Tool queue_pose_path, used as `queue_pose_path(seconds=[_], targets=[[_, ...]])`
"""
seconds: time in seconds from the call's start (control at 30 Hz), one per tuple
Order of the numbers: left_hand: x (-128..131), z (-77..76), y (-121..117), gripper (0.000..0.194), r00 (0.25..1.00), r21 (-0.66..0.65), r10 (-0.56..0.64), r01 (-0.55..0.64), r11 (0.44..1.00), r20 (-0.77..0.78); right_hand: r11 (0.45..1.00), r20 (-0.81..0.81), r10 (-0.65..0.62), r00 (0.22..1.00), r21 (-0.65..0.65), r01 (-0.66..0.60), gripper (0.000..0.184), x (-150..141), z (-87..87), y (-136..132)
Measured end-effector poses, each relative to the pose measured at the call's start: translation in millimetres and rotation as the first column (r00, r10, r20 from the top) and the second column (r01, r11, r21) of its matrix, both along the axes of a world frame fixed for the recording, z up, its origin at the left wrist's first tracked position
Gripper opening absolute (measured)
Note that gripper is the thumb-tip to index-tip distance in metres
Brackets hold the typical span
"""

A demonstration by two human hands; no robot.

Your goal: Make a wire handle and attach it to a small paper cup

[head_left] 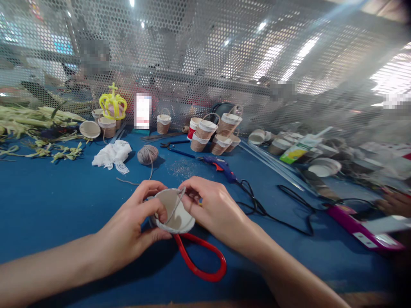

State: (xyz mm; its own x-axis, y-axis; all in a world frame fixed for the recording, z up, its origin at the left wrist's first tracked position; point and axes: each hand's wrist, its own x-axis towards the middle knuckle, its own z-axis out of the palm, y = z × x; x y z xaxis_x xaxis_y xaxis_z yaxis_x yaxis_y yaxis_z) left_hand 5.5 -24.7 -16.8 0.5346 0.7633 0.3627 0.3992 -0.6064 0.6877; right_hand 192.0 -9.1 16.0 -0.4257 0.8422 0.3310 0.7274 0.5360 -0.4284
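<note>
Near the table's front I hold a small pale cup point(181, 216) with a grey cord round its rim. My left hand point(146, 209) grips its left side, the thumb and fingers closed on the wall. At the far right of the rim, my right hand point(204, 199) pinches a strand of grey cord point(175, 207) that runs across the mouth of the cup. Beneath the cup lies a pair of scissors with a red handle point(212, 273); the rest of it is hidden. A ball of grey yarn point(148, 155) rests beyond my left hand, with a loose tail.
A blue glue gun point(221, 164), pliers point(170, 145) and a crumpled white cloth point(113, 155) lie behind my hands. Several twine-wrapped cups point(199, 141) stand farther back before a perforated metal screen point(180, 51). At right are a purple power strip point(359, 229) and another person's hand point(396, 201).
</note>
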Motion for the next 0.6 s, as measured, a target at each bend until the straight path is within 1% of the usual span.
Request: queue_pose_path(seconds=[0.17,0.27,0.33,0.43,0.47,0.53,0.6], targets=[[0.4,0.4,-0.6,0.013,1.000,-0.014,-0.014,0.014,1.000,0.008,1.000,0.013,-0.002,1.000,0.010,0.002,0.010,-0.4,0.6,-0.3],[-0.6,-1.4,-0.5,0.019,1.000,-0.019,-0.012,0.012,1.000,0.023,1.000,0.024,0.016,1.000,0.012,-0.016,0.011,-0.2,3.3,-1.9],[-1.7,-4.0,0.8,0.033,0.997,-0.019,-0.029,0.031,0.999,0.078,0.999,0.030,0.038,0.999,0.022,-0.039,0.012,0.2,6.2,-3.7],[-3.5,-8.9,4.4,0.070,0.987,-0.032,-0.092,0.097,0.995,0.135,0.996,0.039,0.071,0.997,0.045,-0.073,0.010,0.9,10.2,-7.0],[-3.9,-10.4,5.8,0.078,0.986,-0.042,-0.108,0.114,0.993,0.130,0.996,0.044,0.078,0.996,0.049,-0.080,0.010,1.0,11.1,-8.1],[-4.4,-12.7,8.2,0.083,0.987,-0.054,-0.123,0.129,0.990,0.107,0.995,0.058,0.086,0.995,0.053,-0.090,0.009,1.1,11.9,-9.8],[-4.2,-14.0,9.6,0.079,0.986,-0.042,-0.135,0.140,0.989,0.098,0.994,0.070,0.092,0.993,0.054,-0.096,0.008,0.9,11.6,-11.0]])
